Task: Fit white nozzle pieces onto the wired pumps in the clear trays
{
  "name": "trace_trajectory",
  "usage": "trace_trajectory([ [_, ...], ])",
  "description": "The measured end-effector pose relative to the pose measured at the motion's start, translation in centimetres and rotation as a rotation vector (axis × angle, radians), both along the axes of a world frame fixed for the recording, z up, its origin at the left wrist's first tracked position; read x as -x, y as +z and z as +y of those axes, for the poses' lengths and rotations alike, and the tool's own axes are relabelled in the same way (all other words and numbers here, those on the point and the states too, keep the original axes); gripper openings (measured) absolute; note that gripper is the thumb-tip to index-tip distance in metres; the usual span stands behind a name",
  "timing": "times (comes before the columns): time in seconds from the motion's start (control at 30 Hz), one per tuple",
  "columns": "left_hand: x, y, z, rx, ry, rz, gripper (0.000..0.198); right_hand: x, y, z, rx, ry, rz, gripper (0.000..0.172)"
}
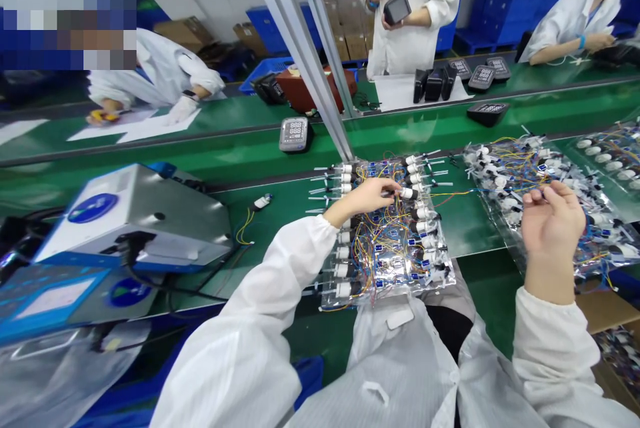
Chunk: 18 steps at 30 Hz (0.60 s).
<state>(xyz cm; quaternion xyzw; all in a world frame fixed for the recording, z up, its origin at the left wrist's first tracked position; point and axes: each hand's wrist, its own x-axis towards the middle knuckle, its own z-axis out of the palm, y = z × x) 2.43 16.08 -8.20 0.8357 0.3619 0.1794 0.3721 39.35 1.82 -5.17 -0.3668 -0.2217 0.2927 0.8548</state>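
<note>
My left hand [365,198] reaches over a bundle of white-and-black plastic connectors with colored wires [385,235], laid out on a clear plastic sheet. Its fingers pinch one white-and-black connector [409,193] at the bundle's upper edge. My right hand [553,218] is palm up with curled fingers above a second wired bundle [520,181]. A thin wire seems to run near its fingertips, but I cannot tell whether it holds anything. A third bundle [613,155] lies at the far right. All of them rest on a green belt bench [473,228].
A grey-and-blue machine [133,218] stands to the left, with cables and a loose wired part [261,201] beside it. A digital monitor [295,135] sits beyond the bundles. An aluminium post [300,48] rises ahead. Co-workers in white coats [413,21] work at the far bench.
</note>
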Motion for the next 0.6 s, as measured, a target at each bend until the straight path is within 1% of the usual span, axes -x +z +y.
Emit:
trace_trajectory([
  [0.07, 0.3, -0.5, 0.1, -0.008, 0.018, -0.01, 0.035, 0.0, -0.1, 0.1, 0.007, -0.022, -0.026, 0.029],
  [0.13, 0.6, -0.6, 0.0, -0.006, 0.066, -0.016, 0.03, 0.2, -0.3, 0.2, 0.009, -0.047, -0.047, 0.031],
  [0.23, 0.7, -0.3, -0.4, 0.037, 0.118, -0.041, 0.026, 0.5, -0.6, 0.6, -0.014, -0.107, -0.07, 0.026],
  [0.33, 0.4, 0.4, -0.9, 0.079, 0.129, -0.128, 0.021, 0.8, -0.5, 1.0, -0.032, -0.173, -0.101, 0.018],
  [0.4, 0.0, 0.8, -1.0, 0.086, 0.144, -0.189, 0.019, 1.1, -0.2, 1.2, -0.033, -0.172, -0.118, 0.018],
  [0.6, -0.6, 2.1, -0.8, 0.125, 0.2, -0.376, 0.024, 1.8, 1.3, 0.8, -0.044, -0.079, -0.156, 0.021],
])
